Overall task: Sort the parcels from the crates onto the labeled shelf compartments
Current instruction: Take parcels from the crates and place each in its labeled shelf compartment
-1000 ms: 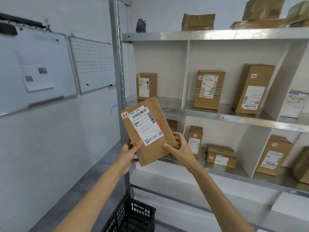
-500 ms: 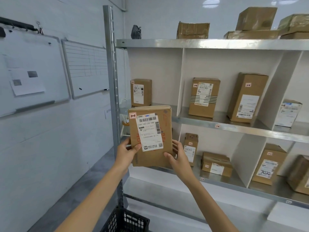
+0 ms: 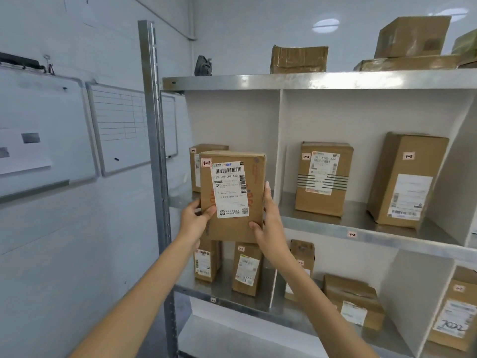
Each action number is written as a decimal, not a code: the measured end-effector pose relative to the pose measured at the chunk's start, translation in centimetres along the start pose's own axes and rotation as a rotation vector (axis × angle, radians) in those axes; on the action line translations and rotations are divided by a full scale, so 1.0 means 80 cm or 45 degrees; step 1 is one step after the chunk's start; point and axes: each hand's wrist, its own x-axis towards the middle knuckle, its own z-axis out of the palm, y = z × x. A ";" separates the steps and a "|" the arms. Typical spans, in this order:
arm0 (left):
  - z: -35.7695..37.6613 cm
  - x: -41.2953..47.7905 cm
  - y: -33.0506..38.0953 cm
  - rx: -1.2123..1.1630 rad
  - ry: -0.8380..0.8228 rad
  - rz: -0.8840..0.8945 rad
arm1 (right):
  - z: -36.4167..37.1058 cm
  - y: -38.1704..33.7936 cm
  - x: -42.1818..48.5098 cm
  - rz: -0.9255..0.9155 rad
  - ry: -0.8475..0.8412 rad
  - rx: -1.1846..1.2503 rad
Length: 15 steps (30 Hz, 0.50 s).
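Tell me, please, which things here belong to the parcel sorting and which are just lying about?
Job: held parcel, left hand, right hand, shelf, shelved parcels.
Lying about: whiteboards, dark object on top.

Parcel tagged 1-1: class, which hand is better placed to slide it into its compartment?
Probably the right hand: it lies along the open side of the parcel, while the left hand grips the edge nearest the shelf post.

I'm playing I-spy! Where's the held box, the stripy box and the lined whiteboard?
held box (image 3: pixel 232 196), head view, on its white label.
stripy box (image 3: pixel 324 179), head view, on its label.
lined whiteboard (image 3: pixel 116 125), head view, on its grid.
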 end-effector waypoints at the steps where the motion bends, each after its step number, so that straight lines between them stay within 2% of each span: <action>1: 0.008 0.013 0.000 -0.020 0.016 -0.005 | 0.001 0.005 0.015 -0.033 0.008 -0.028; 3: 0.021 0.039 0.000 -0.029 0.039 -0.007 | 0.003 0.014 0.045 -0.080 0.026 -0.091; 15: 0.058 0.170 -0.047 -0.022 0.064 -0.074 | 0.036 0.074 0.135 -0.006 -0.020 -0.140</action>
